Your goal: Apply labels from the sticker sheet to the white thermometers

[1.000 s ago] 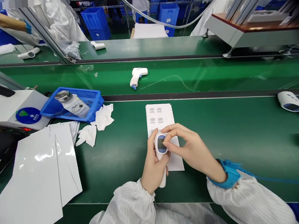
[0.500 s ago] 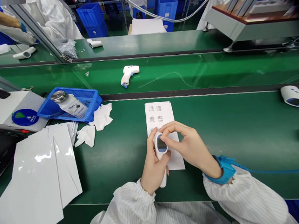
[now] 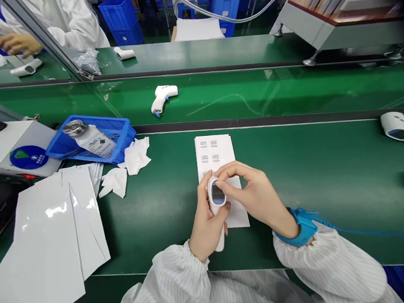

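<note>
My left hand (image 3: 208,220) is wrapped round a white infrared thermometer (image 3: 215,214), its handle pointing down toward me. The thermometer's dark screen (image 3: 218,194), edged in blue, faces up. Thumb and forefinger of my right hand (image 3: 250,192) close on the head of the thermometer, with the thumb at the screen's upper right edge. Whether any thin film or sticker lies between those fingertips is too small to tell. Under both hands is a stack of white label sheets (image 3: 214,148) with small printed blocks. A blue wrist strap (image 3: 298,228) with a cord is round my right wrist.
Another thermometer (image 3: 163,98) lies on the green belt (image 3: 239,95). At left are a blue tray (image 3: 124,144) with a bottle (image 3: 91,139), crumpled wipes (image 3: 136,156) and large white sheets (image 3: 48,242). More thermometers (image 3: 401,127) are at right. A co-worker's hand (image 3: 20,44) shows across the line.
The thermometer on the belt has moved left. My right thumb has shifted slightly up along the screen's edge; my left hand keeps its hold. The co-worker's hand has come down toward the far bench.
</note>
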Action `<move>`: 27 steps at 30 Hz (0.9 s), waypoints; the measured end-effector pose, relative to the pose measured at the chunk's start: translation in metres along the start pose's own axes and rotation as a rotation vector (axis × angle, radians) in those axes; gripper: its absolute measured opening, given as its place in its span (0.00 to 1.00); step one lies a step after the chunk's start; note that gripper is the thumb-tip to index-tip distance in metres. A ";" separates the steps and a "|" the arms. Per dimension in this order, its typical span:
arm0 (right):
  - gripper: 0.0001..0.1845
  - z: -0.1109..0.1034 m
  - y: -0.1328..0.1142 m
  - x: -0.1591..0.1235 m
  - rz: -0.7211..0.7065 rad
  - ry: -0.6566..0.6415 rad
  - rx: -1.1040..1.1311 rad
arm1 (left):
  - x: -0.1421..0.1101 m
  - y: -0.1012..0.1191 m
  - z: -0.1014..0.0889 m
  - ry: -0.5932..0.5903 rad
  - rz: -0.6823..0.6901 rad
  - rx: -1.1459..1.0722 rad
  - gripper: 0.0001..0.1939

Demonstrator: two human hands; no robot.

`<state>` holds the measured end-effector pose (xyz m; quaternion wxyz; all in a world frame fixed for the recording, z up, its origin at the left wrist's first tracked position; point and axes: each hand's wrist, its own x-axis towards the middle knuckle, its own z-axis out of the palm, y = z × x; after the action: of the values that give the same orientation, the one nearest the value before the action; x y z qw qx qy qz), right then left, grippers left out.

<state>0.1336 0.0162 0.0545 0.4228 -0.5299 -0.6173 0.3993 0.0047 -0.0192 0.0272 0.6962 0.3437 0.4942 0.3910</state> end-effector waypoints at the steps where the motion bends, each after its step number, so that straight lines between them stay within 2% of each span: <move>1: 0.04 0.000 0.000 0.000 -0.002 0.001 -0.001 | 0.000 0.000 0.000 -0.001 -0.004 -0.004 0.37; 6: 0.04 -0.001 0.001 0.000 0.000 -0.002 -0.007 | -0.002 -0.001 -0.004 -0.056 0.001 -0.077 0.40; 9: 0.05 -0.001 0.002 -0.001 -0.004 -0.003 -0.009 | -0.002 -0.003 -0.006 -0.054 0.003 -0.125 0.37; 14: 0.04 -0.001 0.003 0.000 -0.001 0.003 -0.026 | 0.000 -0.004 -0.006 -0.039 -0.063 -0.090 0.34; 24: 0.06 -0.001 0.004 0.000 -0.015 0.005 -0.031 | 0.000 -0.005 -0.006 -0.041 -0.048 -0.063 0.32; 27: 0.05 -0.001 0.006 0.000 -0.038 -0.036 -0.052 | 0.000 -0.003 -0.006 -0.058 -0.045 -0.046 0.31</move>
<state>0.1366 0.0171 0.0492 0.4052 -0.5216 -0.6449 0.3844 -0.0005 -0.0202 0.0227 0.7263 0.3278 0.4725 0.3765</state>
